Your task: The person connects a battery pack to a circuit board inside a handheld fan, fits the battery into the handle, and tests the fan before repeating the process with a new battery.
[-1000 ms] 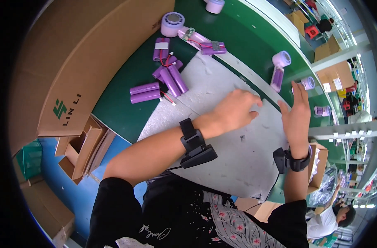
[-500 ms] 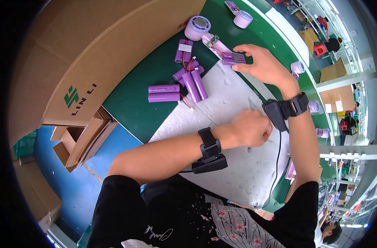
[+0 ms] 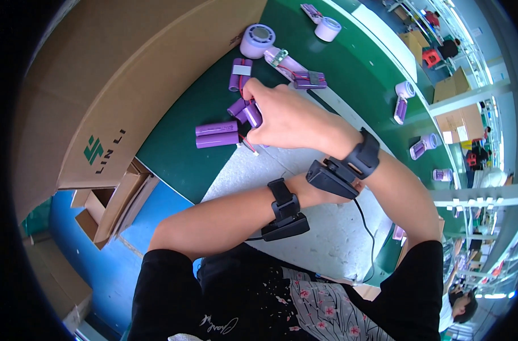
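Note:
My right hand (image 3: 290, 116) reaches over a group of purple two-cell battery packs. Its thumb and index finger close around one battery pack (image 3: 252, 116), partly covered by the hand. Beside it lie another battery pack (image 3: 216, 134), with red and dark leads ending in a white plug, and a pack with a white label (image 3: 241, 73). A further pack, partly covered, sits under the hand. Above the hand, a pack (image 3: 310, 80) is wired to the small circuit board (image 3: 278, 56) on an opened lilac handheld fan (image 3: 258, 41). My left hand (image 3: 318, 192) rests low over the foam sheet, fingers mostly hidden behind my right wrist's strapped device.
A white foam sheet (image 3: 236, 176) covers part of the green table (image 3: 176, 150). A large cardboard box (image 3: 117, 96) stands along the left. More lilac fans (image 3: 328, 29) line the far side. A black cable (image 3: 368, 227) hangs from my right wrist device.
My right hand has left the pack wired to the opened fan and moved left and down to the loose battery packs. The left hand stays about where it was, now partly covered.

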`<state>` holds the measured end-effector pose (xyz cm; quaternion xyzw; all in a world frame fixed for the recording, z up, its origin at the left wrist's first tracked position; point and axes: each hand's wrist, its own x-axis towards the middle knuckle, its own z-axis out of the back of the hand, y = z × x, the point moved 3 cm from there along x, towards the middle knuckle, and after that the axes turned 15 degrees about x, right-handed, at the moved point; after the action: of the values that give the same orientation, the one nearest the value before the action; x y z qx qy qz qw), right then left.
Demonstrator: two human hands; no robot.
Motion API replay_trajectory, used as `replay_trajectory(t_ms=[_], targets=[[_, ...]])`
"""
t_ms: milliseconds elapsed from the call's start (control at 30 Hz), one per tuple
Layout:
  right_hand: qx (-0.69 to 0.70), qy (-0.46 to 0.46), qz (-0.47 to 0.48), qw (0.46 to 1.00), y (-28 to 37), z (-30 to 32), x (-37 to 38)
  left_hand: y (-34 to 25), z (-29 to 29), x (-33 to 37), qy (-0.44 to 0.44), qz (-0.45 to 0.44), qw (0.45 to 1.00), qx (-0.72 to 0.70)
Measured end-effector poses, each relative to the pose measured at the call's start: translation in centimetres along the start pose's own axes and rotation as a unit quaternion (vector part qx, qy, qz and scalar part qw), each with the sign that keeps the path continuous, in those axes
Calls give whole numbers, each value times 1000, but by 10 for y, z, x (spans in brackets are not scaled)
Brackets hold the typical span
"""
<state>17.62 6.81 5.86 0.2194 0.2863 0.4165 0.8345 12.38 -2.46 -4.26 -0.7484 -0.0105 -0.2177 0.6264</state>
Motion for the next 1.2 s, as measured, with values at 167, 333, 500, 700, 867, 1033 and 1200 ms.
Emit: replay_trajectory(t_ms=[167,333,500,700,867,1033,1200], targets=[[405,-89,67,907,-3,57,-75,-41,25,3,7,-66,893,446],[524,-299,192,774,-63,97,-217,-40,21,11,127,14,892,434],[624,-558,75,541,-103,73,-301,-39,24,10,129,-2,890,437],[286,-522,-201,778,-152,15,-350,-45,27,15,140,1,889,435],[8,-417,-345,841,-145,-14,-335,-50,31,13,148,24,883,445],[34,-395,-347,850,-155,-21,-334,-53,34,15,153,31,885,438],[174,-421,-314,833,-109,-23,-318,-61,28,12,178,18,877,446]])
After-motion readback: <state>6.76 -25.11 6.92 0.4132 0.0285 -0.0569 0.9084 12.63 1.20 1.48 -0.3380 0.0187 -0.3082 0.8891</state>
